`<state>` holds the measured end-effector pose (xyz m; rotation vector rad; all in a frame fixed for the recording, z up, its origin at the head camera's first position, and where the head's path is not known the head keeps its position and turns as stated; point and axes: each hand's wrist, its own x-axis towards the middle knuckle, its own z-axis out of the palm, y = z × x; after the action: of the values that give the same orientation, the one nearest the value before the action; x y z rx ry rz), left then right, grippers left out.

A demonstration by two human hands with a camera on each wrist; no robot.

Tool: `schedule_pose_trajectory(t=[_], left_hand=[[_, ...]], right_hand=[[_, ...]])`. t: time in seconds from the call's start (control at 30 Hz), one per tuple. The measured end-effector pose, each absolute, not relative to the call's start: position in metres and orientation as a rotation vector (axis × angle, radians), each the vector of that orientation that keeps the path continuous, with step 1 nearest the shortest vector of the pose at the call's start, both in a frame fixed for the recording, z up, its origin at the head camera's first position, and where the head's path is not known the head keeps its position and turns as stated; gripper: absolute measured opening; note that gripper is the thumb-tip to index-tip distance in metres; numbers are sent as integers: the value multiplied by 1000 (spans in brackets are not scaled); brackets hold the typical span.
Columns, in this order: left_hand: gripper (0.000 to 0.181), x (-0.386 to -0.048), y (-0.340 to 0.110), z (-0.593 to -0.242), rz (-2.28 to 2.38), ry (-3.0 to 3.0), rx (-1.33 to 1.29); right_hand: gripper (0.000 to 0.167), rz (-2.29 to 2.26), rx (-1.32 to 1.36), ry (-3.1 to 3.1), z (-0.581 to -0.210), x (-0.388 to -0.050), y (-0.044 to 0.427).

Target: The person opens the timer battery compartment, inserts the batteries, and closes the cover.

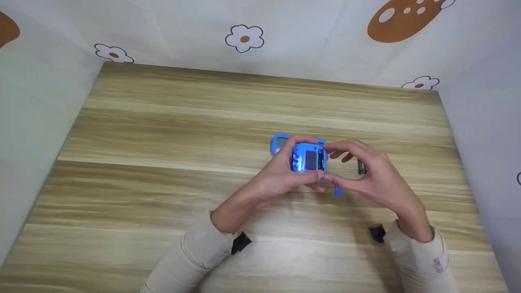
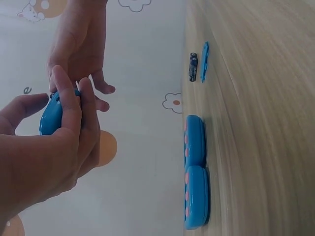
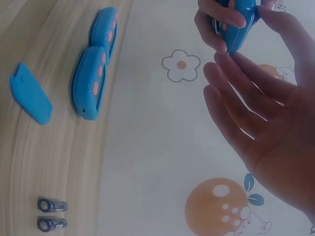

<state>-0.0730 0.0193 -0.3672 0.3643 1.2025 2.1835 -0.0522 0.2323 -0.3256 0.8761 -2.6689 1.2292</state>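
My left hand (image 1: 281,171) grips a blue handheld device (image 1: 301,158), its back turned up with a dark slot along the right side. The thumb lies on its lower edge. My right hand (image 1: 376,175) touches the slot side of the device with thumb and fingertips; in the right wrist view the other fingers of this hand (image 3: 268,108) are spread. Whether anything small sits between thumb and device is hidden. A flat blue cover (image 3: 32,94) lies on the table, and two batteries (image 3: 52,205) lie side by side.
Two more blue devices with pink buttons (image 2: 195,140) rest end to end on the wood-grain table (image 1: 163,122), partly behind my left hand in the head view. A white curtain with flower prints (image 1: 183,36) stands along the table's back and sides.
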Motion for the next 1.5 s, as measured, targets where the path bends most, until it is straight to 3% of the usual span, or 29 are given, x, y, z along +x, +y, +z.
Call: schedule_pose_trajectory(t=[1.5], left_hand=[[65, -71, 22, -371, 2213, 1231, 371]], right_hand=[[47, 1258, 855, -2624, -320, -48, 224]])
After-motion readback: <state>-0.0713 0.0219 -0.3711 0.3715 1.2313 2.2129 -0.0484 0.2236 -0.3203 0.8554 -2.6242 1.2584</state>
